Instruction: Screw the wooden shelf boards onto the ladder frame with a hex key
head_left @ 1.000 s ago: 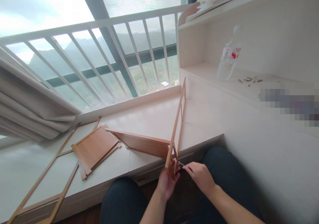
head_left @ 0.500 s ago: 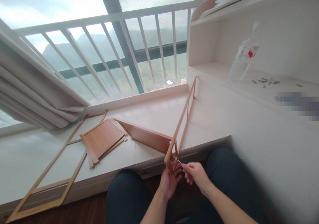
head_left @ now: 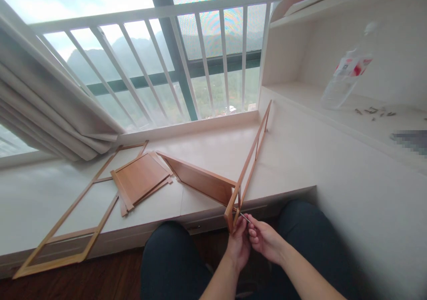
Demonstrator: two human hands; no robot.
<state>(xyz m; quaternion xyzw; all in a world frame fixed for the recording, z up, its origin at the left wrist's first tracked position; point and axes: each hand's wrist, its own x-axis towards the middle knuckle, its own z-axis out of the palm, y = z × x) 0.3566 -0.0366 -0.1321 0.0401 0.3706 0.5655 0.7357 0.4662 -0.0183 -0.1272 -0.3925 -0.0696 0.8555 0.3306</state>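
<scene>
My left hand (head_left: 239, 246) is closed around the near lower end of a narrow wooden frame (head_left: 248, 158), which stands on edge and slants away toward the window. My right hand (head_left: 265, 240) pinches a thin metal rod (head_left: 245, 218), its tip against the frame's near end; whether it is a hex key I cannot tell. A wooden panel (head_left: 200, 180) stands on edge, its near end meeting the frame beside my left hand. Flat wooden panels (head_left: 143, 178) lie stacked to the left.
Another wooden frame (head_left: 70, 193) lies at the left, overhanging the white ledge (head_left: 207, 144). On the right-hand shelf stand a clear bottle (head_left: 347, 78) and several small screw-like pieces (head_left: 373, 110). A grey curtain (head_left: 60, 95) hangs at the left, beside the window railing (head_left: 160, 11).
The view has shifted, so most things sit differently in the picture. My left hand has come closer to my right, and more of the metal rod shows.
</scene>
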